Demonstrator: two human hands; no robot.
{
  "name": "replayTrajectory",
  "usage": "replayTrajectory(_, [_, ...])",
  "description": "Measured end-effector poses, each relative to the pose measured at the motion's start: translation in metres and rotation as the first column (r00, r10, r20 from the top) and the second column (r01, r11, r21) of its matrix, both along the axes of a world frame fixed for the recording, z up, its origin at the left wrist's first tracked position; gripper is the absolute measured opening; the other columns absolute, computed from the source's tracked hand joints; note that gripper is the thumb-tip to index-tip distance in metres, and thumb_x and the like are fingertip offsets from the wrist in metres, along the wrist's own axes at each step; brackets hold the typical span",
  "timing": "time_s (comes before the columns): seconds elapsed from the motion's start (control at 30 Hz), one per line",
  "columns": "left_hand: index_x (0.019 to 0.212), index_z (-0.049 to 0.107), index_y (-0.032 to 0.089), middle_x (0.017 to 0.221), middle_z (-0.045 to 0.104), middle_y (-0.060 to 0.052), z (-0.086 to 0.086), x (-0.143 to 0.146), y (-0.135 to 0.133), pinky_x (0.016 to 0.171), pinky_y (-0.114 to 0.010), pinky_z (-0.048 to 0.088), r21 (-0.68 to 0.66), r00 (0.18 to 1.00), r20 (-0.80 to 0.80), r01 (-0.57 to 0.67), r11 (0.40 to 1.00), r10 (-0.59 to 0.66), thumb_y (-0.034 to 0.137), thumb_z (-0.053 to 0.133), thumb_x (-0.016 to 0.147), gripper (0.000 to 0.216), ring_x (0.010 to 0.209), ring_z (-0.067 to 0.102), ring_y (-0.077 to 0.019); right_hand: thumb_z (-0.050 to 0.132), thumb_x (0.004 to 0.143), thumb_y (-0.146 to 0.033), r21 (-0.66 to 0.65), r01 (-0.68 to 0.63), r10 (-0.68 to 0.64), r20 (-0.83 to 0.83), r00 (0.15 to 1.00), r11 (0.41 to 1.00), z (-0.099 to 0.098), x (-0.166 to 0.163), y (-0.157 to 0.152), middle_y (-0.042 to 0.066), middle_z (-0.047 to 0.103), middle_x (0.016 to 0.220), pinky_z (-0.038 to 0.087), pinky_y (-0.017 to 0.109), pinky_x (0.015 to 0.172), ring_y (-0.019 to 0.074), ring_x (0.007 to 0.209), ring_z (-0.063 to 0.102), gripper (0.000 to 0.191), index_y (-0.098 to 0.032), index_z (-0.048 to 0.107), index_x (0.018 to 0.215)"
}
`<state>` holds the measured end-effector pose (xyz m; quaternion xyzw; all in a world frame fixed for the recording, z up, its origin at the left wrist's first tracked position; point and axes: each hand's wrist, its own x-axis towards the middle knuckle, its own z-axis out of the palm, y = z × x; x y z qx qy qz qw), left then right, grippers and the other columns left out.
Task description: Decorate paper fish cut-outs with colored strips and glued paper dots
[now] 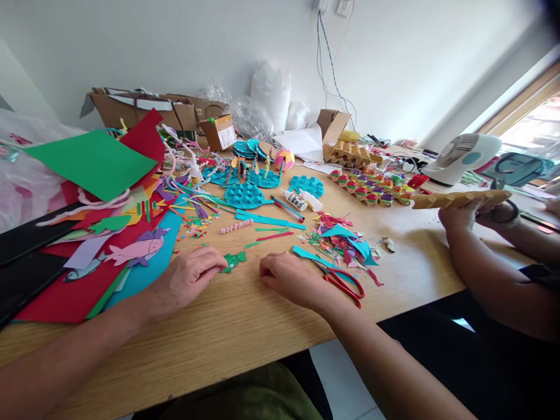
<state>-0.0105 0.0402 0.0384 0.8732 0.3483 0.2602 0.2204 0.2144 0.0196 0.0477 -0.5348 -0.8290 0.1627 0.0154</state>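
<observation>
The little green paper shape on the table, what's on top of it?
The left hand is over the left end of the green paper shape, and pale spots show on the rest. Whatever that hand covers can't be seen.

The left hand (191,273) pinches a green paper fish (234,262), the right hand (289,278) near scissors (329,273).
</observation>
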Motion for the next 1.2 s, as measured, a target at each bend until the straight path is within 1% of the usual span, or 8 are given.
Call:
replayTrajectory(0.13, [0.082, 0.062, 0.021, 0.081, 0.065, 0.0, 0.003, 0.014, -0.003, 0.065, -0.022, 0.046, -0.264, 0.999, 0.014, -0.026, 0.964, 0.031, 0.025, 0.044, 0.078, 0.019, 0.075, 0.059, -0.0147, 0.049, 0.074, -0.012, 0.011, 0.033, -0.028, -0.297, 0.954, 0.999, 0.004, 0.002, -0.004, -0.001, 0.06, 0.072, 0.033, 0.018, 0.056, 0.009, 0.064, 0.051, 0.011, -0.018, 0.058, 0.073])
replayTrajectory(0.23, [0.087, 0.061, 0.02, 0.074, 0.062, 0.001, 0.0, 0.028, -0.004, 0.054, -0.02, 0.043, -0.53, 0.996, 0.082, 0.013, 0.848, 0.036, 0.029, 0.047, 0.077, 0.02, 0.065, 0.055, -0.0125, 0.05, 0.076, -0.013, 0.035, 0.088, -0.063, -0.45, 0.891, 0.995, 0.01, -0.004, -0.008, -0.003, 0.057, 0.068, 0.033, 0.017, 0.055, 0.008, 0.062, 0.049, 0.009, -0.018, 0.057, 0.073])
replayTrajectory(0.3, [0.086, 0.06, 0.018, 0.069, 0.057, 0.002, -0.002, 0.037, -0.004, 0.049, -0.019, 0.04, -0.62, 0.986, 0.158, 0.062, 0.782, 0.048, 0.03, 0.049, 0.075, 0.02, 0.058, 0.051, -0.0105, 0.05, 0.076, -0.013, 0.064, 0.129, -0.082, -0.485, 0.87, 0.99, 0.012, -0.008, -0.01, -0.003, 0.057, 0.067, 0.034, 0.017, 0.056, 0.0083, 0.063, 0.05, 0.009, -0.018, 0.057, 0.072])
replayTrajectory(0.47, [0.078, 0.057, 0.016, 0.066, 0.05, 0.003, -0.001, 0.047, -0.003, 0.049, -0.019, 0.037, -0.625, 0.943, 0.308, 0.104, 0.773, 0.122, 0.029, 0.052, 0.071, 0.015, 0.055, 0.043, -0.0084, 0.051, 0.078, -0.013, 0.128, 0.142, -0.055, -0.524, 0.85, 0.982, 0.01, -0.013, -0.013, -0.002, 0.058, 0.069, 0.034, 0.017, 0.058, 0.0088, 0.065, 0.051, 0.008, -0.018, 0.056, 0.073])
replayTrajectory(0.63, [0.076, 0.057, 0.015, 0.064, 0.049, 0.003, 0.002, 0.047, -0.002, 0.05, -0.02, 0.034, -0.642, 0.933, 0.328, 0.105, 0.759, 0.149, 0.028, 0.053, 0.07, 0.015, 0.055, 0.041, -0.0083, 0.053, 0.077, -0.012, 0.168, 0.149, -0.04, -0.524, 0.851, 0.974, 0.004, -0.016, -0.012, -0.002, 0.059, 0.068, 0.034, 0.016, 0.057, 0.0085, 0.063, 0.051, 0.009, -0.018, 0.055, 0.071])
replayTrajectory(1.0, [0.068, 0.058, 0.015, 0.059, 0.048, 0.004, 0.005, 0.044, -0.003, 0.052, -0.021, 0.032, -0.761, 0.9, 0.358, 0.125, 0.637, 0.25, 0.028, 0.059, 0.068, 0.014, 0.055, 0.04, -0.0082, 0.058, 0.073, -0.012, 0.154, 0.196, -0.086, -0.531, 0.843, 0.968, 0.003, -0.02, -0.007, -0.002, 0.059, 0.064, 0.034, 0.018, 0.054, 0.0088, 0.059, 0.052, 0.007, -0.017, 0.056, 0.07])
replayTrajectory(1.13, [0.068, 0.058, 0.014, 0.06, 0.051, 0.004, 0.003, 0.04, 0.0, 0.055, -0.021, 0.034, -0.814, 0.888, 0.364, 0.156, 0.56, 0.281, 0.029, 0.06, 0.069, 0.015, 0.056, 0.043, -0.0079, 0.059, 0.074, -0.014, 0.047, 0.193, -0.129, -0.586, 0.8, 0.98, 0.003, -0.019, -0.004, -0.003, 0.059, 0.06, 0.034, 0.018, 0.053, 0.0084, 0.056, 0.052, 0.007, -0.017, 0.058, 0.068])
replayTrajectory(1.2, [0.07, 0.058, 0.014, 0.062, 0.052, 0.003, 0.002, 0.04, 0.0, 0.056, -0.021, 0.035, -0.82, 0.887, 0.362, 0.156, 0.551, 0.286, 0.03, 0.06, 0.069, 0.016, 0.057, 0.044, -0.0081, 0.059, 0.074, -0.015, -0.035, 0.185, -0.164, -0.64, 0.751, 0.982, 0.002, -0.019, -0.002, -0.003, 0.058, 0.057, 0.035, 0.017, 0.051, 0.008, 0.054, 0.051, 0.007, -0.016, 0.058, 0.067])
